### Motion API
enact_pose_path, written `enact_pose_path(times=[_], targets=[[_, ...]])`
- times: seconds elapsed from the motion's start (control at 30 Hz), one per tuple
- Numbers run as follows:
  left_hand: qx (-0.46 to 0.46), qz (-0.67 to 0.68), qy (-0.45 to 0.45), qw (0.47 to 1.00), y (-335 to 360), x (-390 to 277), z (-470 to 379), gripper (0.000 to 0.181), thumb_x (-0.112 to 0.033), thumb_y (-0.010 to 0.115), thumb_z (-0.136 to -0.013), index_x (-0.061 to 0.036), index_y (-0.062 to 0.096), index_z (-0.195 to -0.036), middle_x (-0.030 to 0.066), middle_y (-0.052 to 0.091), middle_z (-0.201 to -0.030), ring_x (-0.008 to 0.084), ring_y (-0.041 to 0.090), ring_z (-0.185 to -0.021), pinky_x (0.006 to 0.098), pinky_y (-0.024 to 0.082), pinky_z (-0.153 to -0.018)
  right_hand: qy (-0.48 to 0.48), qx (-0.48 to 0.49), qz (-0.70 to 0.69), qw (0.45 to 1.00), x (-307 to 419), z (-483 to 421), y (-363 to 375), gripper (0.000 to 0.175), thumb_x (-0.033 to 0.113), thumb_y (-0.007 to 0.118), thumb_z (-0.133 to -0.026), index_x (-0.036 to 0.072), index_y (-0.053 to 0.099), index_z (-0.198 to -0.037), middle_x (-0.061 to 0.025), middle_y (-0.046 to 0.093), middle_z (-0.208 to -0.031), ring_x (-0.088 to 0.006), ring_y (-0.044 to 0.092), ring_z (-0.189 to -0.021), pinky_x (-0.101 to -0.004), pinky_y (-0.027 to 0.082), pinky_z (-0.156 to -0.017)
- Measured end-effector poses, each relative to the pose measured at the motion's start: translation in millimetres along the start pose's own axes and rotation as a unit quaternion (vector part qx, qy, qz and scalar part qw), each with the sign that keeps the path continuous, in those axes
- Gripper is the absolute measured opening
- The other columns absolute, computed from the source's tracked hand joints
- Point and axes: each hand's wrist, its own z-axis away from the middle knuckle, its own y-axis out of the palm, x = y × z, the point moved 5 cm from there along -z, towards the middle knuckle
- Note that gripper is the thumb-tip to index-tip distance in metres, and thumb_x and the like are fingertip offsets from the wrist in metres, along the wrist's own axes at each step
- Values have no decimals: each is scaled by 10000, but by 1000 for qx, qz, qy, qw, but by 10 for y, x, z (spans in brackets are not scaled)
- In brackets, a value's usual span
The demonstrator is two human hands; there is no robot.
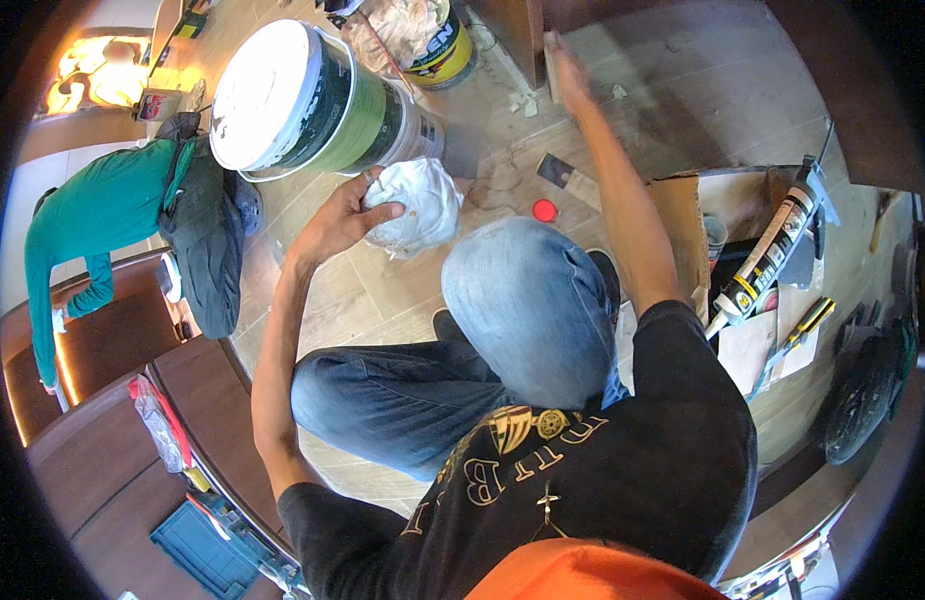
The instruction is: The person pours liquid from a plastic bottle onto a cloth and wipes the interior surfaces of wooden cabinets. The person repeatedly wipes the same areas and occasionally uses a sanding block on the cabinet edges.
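Note:
My left hand (350,214) grips a crumpled white cloth (417,206) with thumb and fingers, in front of a large lidded bucket (335,112). Stretched out to the top, my right hand (573,82) is blurred and lies along a thin, flat, light-coloured piece (554,67), which stands on edge close to the end of a dark brown panel (519,37). The fingers are partly hidden, but they appear to hold that piece. Small white scraps (524,103) lie on the floor near the panel's end.
A cardboard box (676,217) with a caulking gun (766,255) stands at right, beside a yellow-black utility knife (807,322). A putty knife (567,178) and red cap (544,211) lie ahead. A yellow-black bucket (447,56) holds cloth. A co-worker in green (110,195) bends at left.

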Motion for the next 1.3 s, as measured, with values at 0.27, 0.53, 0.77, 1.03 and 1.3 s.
enact_pose_path(times=[0.27, 0.53, 0.77, 1.03, 1.3], targets=[[27, -3, 8, 1000, 22, 36, -141, 464, -194, 695, -941, -40, 517, -1341, 56, 641, -1180, 134, 580, -1092, 312, 453, -969, 79, 5, -198, 977, -236, 166, -59, 516, 331, 602, -987, 56, 527, -1418, -78, 536, -1430, -182, 474, -1319, -301, 352, -1106], [44, 17, -14, 999, 61, -58, -242, 497, -202, 709, -931, -44, 502, -1354, 54, 635, -1182, 142, 574, -1103, 313, 449, -985, 99, -6, -160, 982, -438, 179, 11, 559, 359, 564, -1009, 54, 458, -1465, -90, 525, -1436, -190, 487, -1307, -321, 368, -1098], [21, -83, 60, 995, 73, -41, -327, 477, -167, 702, -932, -34, 508, -1347, 56, 641, -1165, 132, 601, -1051, 300, 497, -921, 169, -5, -108, 980, -876, 72, -6, 555, 352, 529, -1025, 49, 435, -1481, -63, 464, -1503, -177, 420, -1374, -300, 319, -1127], [40, -71, 34, 996, 99, -35, -338, 481, -140, 688, -938, -40, 499, -1368, 50, 632, -1209, 133, 588, -1100, 301, 485, -952, 154, 7, -120, 981, -615, 65, -83, 555, 381, 499, -1025, 45, 456, -1465, -96, 470, -1494, -223, 448, -1347, -330, 312, -1130], [66, 9, -2, 998, 120, -106, -353, 472, -130, 672, -950, -48, 487, -1376, 48, 631, -1185, 124, 578, -1082, 299, 475, -952, 76, 26, -172, 982, -314, 206, -27, 534, 324, 518, -1032, 55, 429, -1486, -85, 468, -1498, -198, 442, -1362, -307, 327, -1122]])
